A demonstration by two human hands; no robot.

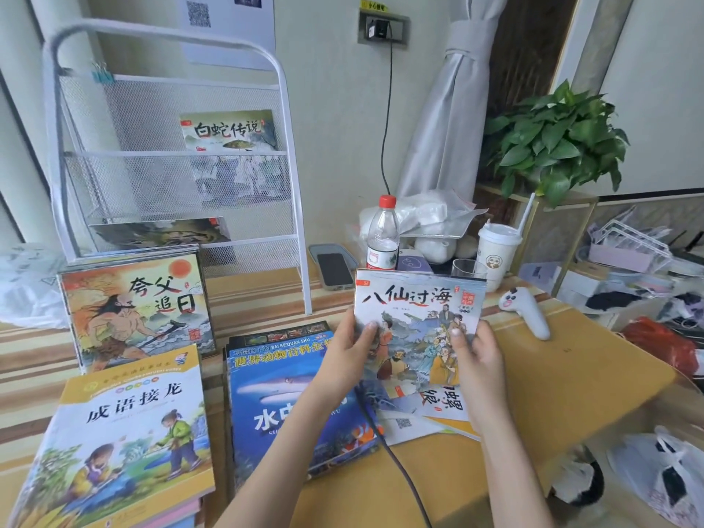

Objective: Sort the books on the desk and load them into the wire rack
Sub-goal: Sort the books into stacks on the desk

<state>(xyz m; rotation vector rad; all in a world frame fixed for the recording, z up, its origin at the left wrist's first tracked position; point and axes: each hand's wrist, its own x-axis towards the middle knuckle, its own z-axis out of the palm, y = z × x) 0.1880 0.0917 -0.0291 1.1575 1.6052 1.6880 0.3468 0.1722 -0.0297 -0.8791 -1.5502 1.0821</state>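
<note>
I hold a thin picture book showing painted figures on waves, lifted above the desk's right side. My left hand grips its left edge and my right hand grips its lower right edge. Under it lie a few loose books. The white wire rack stands at the back left, with one book in its upper tier and another lower down. Three stacks sit on the desk: an orange giant cover, a yellow idiom book and a blue sea-animal book.
Behind the held book stand a water bottle, a phone, a glass and a lidded cup with a straw. A white handheld controller lies at the right. A black cable crosses the desk front. A potted plant stands beyond.
</note>
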